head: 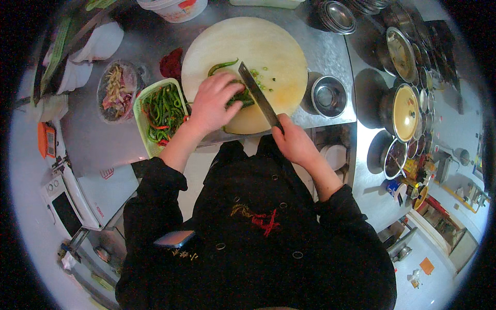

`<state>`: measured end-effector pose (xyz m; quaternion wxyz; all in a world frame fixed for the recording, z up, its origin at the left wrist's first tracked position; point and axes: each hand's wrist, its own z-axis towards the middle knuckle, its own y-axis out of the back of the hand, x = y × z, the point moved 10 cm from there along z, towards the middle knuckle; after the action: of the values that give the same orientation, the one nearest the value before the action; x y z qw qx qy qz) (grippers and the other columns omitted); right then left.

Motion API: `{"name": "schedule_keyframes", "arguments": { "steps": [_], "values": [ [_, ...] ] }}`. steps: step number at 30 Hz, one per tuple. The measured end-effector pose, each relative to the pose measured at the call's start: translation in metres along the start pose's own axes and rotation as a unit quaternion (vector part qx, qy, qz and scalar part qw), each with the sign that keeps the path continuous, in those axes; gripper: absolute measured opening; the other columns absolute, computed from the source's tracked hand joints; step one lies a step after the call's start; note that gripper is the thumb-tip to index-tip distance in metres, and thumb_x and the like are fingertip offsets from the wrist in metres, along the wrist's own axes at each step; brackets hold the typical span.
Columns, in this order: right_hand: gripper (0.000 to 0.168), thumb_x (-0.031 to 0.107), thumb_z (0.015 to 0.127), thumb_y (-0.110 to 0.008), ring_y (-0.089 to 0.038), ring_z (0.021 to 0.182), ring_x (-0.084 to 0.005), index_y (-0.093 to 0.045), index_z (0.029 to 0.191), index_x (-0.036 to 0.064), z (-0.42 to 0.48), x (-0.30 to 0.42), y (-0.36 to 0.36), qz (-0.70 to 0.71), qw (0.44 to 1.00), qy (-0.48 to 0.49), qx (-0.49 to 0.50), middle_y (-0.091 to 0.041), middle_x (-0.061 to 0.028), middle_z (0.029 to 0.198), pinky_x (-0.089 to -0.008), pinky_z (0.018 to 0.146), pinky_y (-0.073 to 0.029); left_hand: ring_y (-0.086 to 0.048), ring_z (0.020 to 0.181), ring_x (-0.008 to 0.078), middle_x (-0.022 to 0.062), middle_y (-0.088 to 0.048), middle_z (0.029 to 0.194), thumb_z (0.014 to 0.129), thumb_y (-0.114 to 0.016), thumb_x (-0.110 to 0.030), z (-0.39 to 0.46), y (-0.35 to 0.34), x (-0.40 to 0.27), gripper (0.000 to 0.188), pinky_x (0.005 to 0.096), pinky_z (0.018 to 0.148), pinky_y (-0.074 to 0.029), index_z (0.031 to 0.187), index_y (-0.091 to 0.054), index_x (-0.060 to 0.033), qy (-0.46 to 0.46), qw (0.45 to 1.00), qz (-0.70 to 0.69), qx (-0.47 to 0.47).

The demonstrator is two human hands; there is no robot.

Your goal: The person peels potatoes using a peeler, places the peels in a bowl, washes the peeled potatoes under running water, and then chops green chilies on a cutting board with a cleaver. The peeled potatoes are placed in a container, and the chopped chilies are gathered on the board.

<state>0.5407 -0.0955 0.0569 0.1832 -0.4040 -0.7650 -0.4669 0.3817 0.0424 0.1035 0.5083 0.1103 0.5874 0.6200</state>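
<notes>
A round chopping board (248, 38) lies before me on a metal counter. My right hand (294, 141) grips the handle of a cleaver (259, 91), whose blade slants up and left across the board. Under the curled fingers of my left hand (217, 100) is a bunch of green chili peppers (242, 101), partly hidden, pressed against the board close to the blade. One curved green chili (223, 66) lies just beyond that hand. Small cut chili pieces (260, 77) are scattered to the right of the blade.
Left of the board stands a green plastic basket (140, 116) of green and red chilies. Farther left is a plastic-lined bowl (101, 102) of pale and reddish food pieces. A steel bowl (329, 97) sits right of the board, with lidded pots (405, 112) beyond. A white tub (174, 9) stands behind.
</notes>
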Motion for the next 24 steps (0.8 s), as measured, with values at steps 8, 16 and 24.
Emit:
{"name": "schedule_keyframes", "arguments": {
  "steps": [8,16,24],
  "values": [
    [0.031,0.022,0.101,-0.057,-0.062,0.097,-0.0540,-0.049,0.123,0.001,-0.001,-0.001,0.003,0.016,1.000,-0.006,-0.003,-0.066,-0.0341,0.096,-0.0579,0.079,-0.050,-0.041,0.146,0.0320,0.0150,-0.050,0.150,0.073,-0.085,-0.038,-0.013,-0.021,-0.008,0.074,0.0498,0.124,-0.028,0.133,-0.058,-0.0028,-0.007,0.992,0.091,0.085],
    [0.031,0.023,0.101,-0.056,-0.062,0.097,-0.0538,-0.049,0.120,0.000,0.001,0.001,0.003,0.021,1.000,0.006,0.003,-0.065,-0.0343,0.095,-0.0572,0.079,-0.050,-0.038,0.148,0.0349,0.0187,-0.047,0.152,0.071,-0.085,-0.041,-0.007,-0.033,0.002,0.089,0.0522,0.126,-0.022,0.142,-0.051,-0.0005,0.026,0.985,0.118,0.121],
    [0.028,0.025,0.101,-0.055,-0.063,0.095,-0.0540,-0.048,0.115,0.001,0.001,0.005,0.007,0.020,1.000,0.009,-0.005,-0.067,-0.0328,0.096,-0.0605,0.080,-0.050,-0.050,0.133,0.0286,0.0098,-0.058,0.138,0.081,-0.076,-0.031,-0.027,-0.044,-0.001,0.066,0.0440,0.115,-0.036,0.140,-0.058,-0.0058,0.022,0.983,0.165,0.075]
  ]
}}
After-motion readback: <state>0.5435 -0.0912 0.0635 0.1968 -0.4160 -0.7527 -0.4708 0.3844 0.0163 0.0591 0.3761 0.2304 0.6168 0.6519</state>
